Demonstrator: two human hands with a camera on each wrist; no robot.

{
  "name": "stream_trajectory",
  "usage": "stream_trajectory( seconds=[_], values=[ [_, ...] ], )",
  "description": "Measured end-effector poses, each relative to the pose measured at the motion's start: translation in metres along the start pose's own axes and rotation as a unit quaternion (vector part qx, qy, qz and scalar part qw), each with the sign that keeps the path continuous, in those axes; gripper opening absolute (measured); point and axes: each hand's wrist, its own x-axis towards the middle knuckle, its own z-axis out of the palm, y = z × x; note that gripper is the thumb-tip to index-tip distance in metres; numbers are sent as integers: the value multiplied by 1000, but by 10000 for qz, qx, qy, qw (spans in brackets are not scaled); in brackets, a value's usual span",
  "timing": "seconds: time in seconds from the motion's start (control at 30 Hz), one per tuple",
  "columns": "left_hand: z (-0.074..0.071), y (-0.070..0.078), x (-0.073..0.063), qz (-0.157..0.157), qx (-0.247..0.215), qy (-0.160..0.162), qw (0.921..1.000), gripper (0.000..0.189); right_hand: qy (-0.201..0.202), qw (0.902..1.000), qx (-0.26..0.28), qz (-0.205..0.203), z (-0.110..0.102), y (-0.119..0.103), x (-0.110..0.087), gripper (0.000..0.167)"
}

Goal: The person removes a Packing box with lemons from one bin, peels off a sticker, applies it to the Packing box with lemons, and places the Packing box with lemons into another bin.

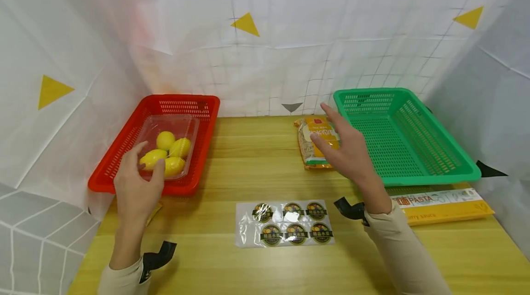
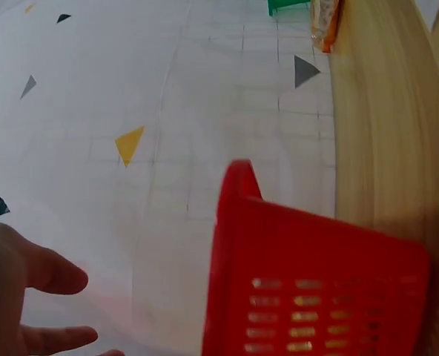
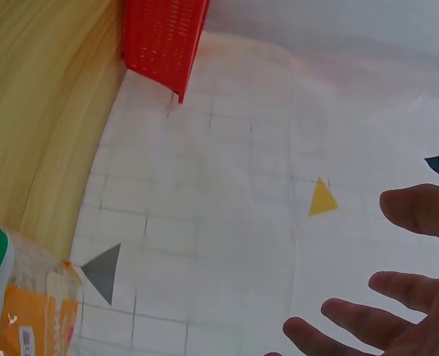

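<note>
a clear plastic box (image 1: 184, 124) of four yellow lemons (image 1: 174, 166) sits inside a red perforated plastic basket (image 1: 205, 157), perhaps to keep the fruit together. the left hand (image 1: 138, 182), loose and empty, is raised by this basket's near left side. right of the red basket, the right hand (image 1: 352, 150), unclenched and empty, is raised near an orange-and-clear plastic packet (image 1: 309, 154) with chinese characters; farther right, a green perforated plastic basket (image 1: 397, 147) and a long yellow-and-white pack (image 1: 449, 207) reading "pasta" and "urry sauce".
</note>
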Motion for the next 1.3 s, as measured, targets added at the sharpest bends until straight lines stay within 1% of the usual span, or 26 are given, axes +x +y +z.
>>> stream_trajectory(
  seconds=[0.07, 0.17, 0.23, 0.3, 0.33, 0.4, 0.5, 0.6, 0.63, 0.67, 0.7, 0.73, 0.77, 0.8, 0.83, 0.9, 0.93, 0.97, 1.0, 1.03, 1.07, 1.1, 1.17, 1.23, 1.27, 1.3],
  values=[
    [-5, -9, -4, -384, 340, 178, 9985, 52, -27, 9999, -58, -99, 5, -1, 1, 72],
    [-10, -24, -11, -835, 881, 403, 9918, 50, -100, 9996, -82, -242, 12, -3, 4, 73],
    [-13, -33, -15, -1059, 1219, 417, 9860, 48, -192, 9994, -70, -285, 17, -5, 5, 74],
    [-14, -43, -19, -1176, 1363, 434, 9827, 47, -325, 9990, 18, -292, 21, -7, 7, 74],
    [-14, -46, -21, -1288, 1379, 411, 9812, 48, -394, 9988, 59, -290, 22, -8, 7, 74],
    [-14, -52, -23, -1537, 1296, 418, 9787, 54, -511, 9981, 131, -326, 26, -11, 9, 74],
    [-13, -59, -24, -1952, 951, 627, 9741, 59, -650, 9969, 149, -411, 30, -14, 11, 74],
    [-10, -65, -23, -2363, 395, 1059, 9651, 54, -725, 9960, 98, -505, 33, -16, 13, 73],
    [-9, -67, -23, -2473, 120, 1231, 9610, 51, -735, 9957, 61, -553, 34, -17, 14, 73],
    [-8, -68, -23, -2599, -205, 1406, 9551, 50, -769, 9953, 46, -582, 35, -19, 15, 73],
    [-7, -71, -24, -2722, -635, 1606, 9466, 51, -819, 9948, 23, -602, 37, -20, 16, 73],
    [-6, -73, -23, -2822, -1083, 1793, 9362, 54, -866, 9942, 21, -635, 38, -22, 18, 73],
    [-5, -75, -23, -2909, -1536, 1960, 9238, 58, -935, 9935, 17, -645, 40, -24, 19, 74],
    [-4, -77, -23, -3005, -2018, 2107, 9081, 61, -1000, 9928, 33, -651, 41, -26, 21, 74],
    [-3, -79, -22, -3108, -2498, 2243, 8892, 65, -1093, 9919, 70, -648, 44, -28, 23, 74],
    [-1, -81, -22, -3301, -3411, 2456, 8452, 69, -1251, 9901, 108, -625, 49, -33, 27, 74],
    [1, -82, -22, -3372, -3778, 2520, 8246, 70, -1311, 9893, 120, -624, 51, -36, 29, 75],
    [3, -82, -22, -3400, -4185, 2601, 8010, 70, -1369, 9886, 105, -618, 53, -38, 31, 75],
    [6, -81, -22, -3367, -4554, 2651, 7804, 68, -1425, 9878, 85, -617, 56, -41, 33, 75],
    [8, -81, -22, -3309, -4835, 2664, 7654, 67, -1488, 9868, 55, -630, 58, -43, 35, 76],
    [10, -81, -22, -3235, -5071, 2662, 7532, 65, -1533, 9858, 28, -686, 61, -45, 38, 76],
    [12, -80, -23, -3157, -5265, 2651, 7435, 63, -1577, 9846, 27, -759, 64, -48, 41, 76],
    [15, -79, -25, -2972, -5578, 2648, 7283, 60, -1690, 9813, 18, -919, 71, -53, 49, 75],
    [17, -79, -27, -2880, -5661, 2642, 7258, 58, -1828, 9772, 105, -1074, 78, -58, 57, 74],
    [17, -79, -28, -2848, -5706, 2651, 7232, 56, -1890, 9753, 148, -1130, 82, -61, 61, 73],
    [17, -79, -28, -2844, -5756, 2668, 7187, 56, -1953, 9738, 190, -1151, 86, -63, 64, 73]
  ],
)
